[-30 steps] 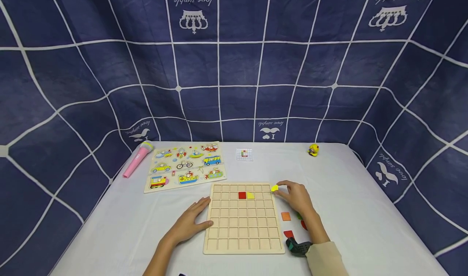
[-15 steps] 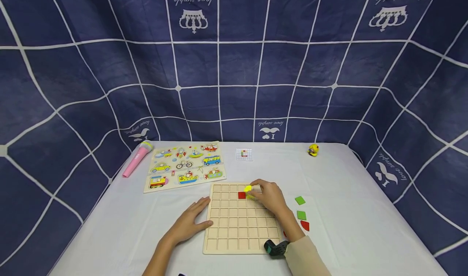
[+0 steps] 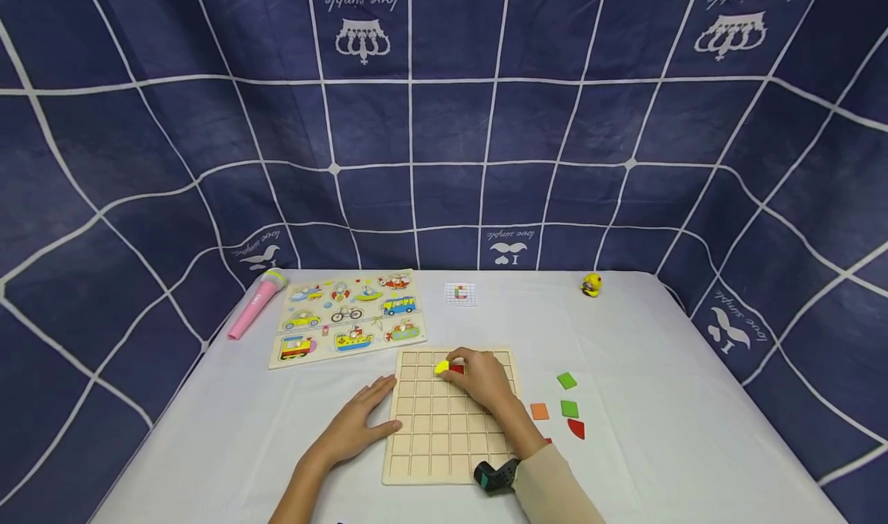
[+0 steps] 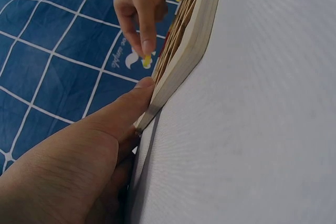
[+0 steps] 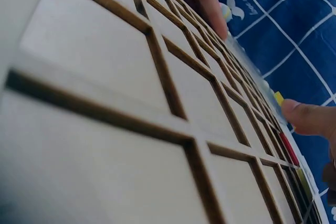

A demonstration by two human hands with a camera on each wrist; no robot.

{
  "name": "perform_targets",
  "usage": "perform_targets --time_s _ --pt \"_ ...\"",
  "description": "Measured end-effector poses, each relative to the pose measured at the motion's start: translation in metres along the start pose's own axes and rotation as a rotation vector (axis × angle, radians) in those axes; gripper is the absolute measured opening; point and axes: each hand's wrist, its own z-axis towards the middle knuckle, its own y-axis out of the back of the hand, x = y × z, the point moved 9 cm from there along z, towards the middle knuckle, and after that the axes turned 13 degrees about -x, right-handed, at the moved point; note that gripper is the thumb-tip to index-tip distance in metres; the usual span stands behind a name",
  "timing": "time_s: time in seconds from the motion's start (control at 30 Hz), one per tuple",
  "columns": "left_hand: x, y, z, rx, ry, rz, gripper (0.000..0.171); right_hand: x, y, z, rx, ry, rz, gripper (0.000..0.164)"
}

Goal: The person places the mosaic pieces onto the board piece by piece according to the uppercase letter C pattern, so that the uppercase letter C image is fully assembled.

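Observation:
My right hand [image 3: 482,381] pinches a small yellow piece [image 3: 442,367] between thumb and fingers, over the wooden grid board [image 3: 423,447]. The piece is just left of a red square tile [image 3: 456,369] seated in a cell of the second row from the far edge. In the right wrist view, another yellow tile [image 5: 303,179] lies beside the red one; the right hand hides it in the head view. With fingers extended, my left hand [image 3: 354,424] rests at the board's left edge, the thumb [image 4: 142,83] touching the edge in the left wrist view.
Right of the board lie green squares [image 3: 570,408], an orange square [image 3: 539,411] and a red quarter-round [image 3: 576,429]. Behind are a vehicle puzzle board [image 3: 347,316], pink toy microphone [image 3: 257,304], small pattern card [image 3: 460,293] and yellow figurine [image 3: 591,284].
My right hand has carried the yellow piece leftward from the board's right edge, past the seated tiles, to the red square's left. The left hand stays at the board's edge.

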Motion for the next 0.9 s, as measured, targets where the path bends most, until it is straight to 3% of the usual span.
perform_targets --time_s 0.63,0.9 --pt "0.0022 0.0007 -0.0010 -0.011 -0.004 0.000 0.078 -0.0012 -0.0095 -0.0025 0.031 0.030 -0.015 0.031" --pt "0.0001 -0.0005 -0.0004 -0.002 -0.013 -0.003 0.077 0.0000 -0.0003 -0.0029 0.015 0.023 0.009 0.034"
